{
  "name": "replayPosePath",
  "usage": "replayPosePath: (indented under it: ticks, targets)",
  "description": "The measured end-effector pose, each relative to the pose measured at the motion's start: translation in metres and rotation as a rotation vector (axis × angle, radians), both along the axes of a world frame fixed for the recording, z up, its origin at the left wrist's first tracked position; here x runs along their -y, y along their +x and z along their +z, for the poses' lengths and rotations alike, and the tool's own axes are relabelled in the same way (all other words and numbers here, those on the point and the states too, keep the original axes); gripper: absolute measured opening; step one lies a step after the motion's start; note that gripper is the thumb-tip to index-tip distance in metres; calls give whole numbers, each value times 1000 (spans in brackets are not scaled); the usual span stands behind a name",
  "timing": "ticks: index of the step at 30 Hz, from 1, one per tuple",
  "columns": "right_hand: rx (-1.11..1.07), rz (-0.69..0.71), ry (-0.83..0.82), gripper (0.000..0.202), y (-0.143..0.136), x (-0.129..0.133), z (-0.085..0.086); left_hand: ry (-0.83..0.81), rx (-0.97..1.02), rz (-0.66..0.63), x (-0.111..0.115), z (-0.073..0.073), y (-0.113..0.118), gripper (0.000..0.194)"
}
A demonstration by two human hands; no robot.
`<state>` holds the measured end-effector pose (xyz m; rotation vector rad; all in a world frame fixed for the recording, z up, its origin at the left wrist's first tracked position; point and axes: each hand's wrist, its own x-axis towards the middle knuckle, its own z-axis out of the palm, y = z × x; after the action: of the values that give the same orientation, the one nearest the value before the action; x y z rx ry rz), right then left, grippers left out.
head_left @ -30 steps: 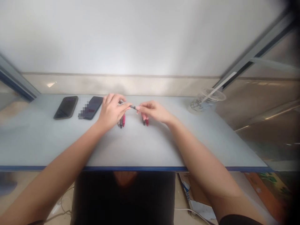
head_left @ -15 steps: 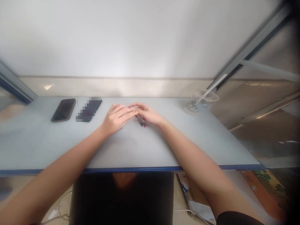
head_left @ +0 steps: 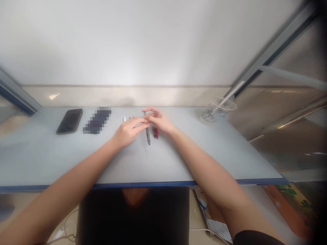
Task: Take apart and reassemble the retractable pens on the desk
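My left hand [head_left: 129, 132] is closed, fingertips meeting those of my right hand above the table; beneath it lie pens, with a white tip [head_left: 124, 119] and dark and red ends showing past its knuckles. My right hand [head_left: 160, 121] pinches a grey pen [head_left: 148, 136], which points toward the table's front edge. Fingers of my left hand touch this pen's middle. Just right of it, a dark pen and a red pen [head_left: 156, 133] lie partly under my right hand.
On the table [head_left: 143, 166], a black phone [head_left: 69, 121] lies at the left beside a pixelated dark phone [head_left: 97, 120]. A clear plastic cup [head_left: 217, 110] with a straw stands at the back right. A white wall rises behind the table.
The grey pen now shows more fully and points toward the front. Pen ends have come into view behind my left hand, and the red pen shows more. Both hands have shifted slightly.
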<state>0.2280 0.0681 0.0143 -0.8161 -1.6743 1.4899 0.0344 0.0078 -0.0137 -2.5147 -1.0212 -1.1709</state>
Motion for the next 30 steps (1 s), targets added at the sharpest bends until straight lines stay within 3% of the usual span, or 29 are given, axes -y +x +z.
replayPosePath:
  ticks: [4,10,13,17,21,24,30]
  targets:
    - [-38,-118,82,31,3,-14,-5,-126,68,131,6,9,-2,25]
    - [-20,-176,144,35,11,-35,-11,-574,70,329,8,19,-9,19]
    - [-7,-168,161,35,9,-40,-16,-645,10,450,5,21,-10,10]
    - [9,-151,141,43,5,-38,-16,-688,-72,607,3,20,-8,21]
    - [83,-132,132,31,3,-39,-8,-707,-116,621,1,20,-7,32]
    - [90,-128,131,34,0,-43,-6,-728,-151,630,1,22,-6,34]
    - [23,-231,199,36,-9,-36,-19,-723,-164,581,1,23,-8,32]
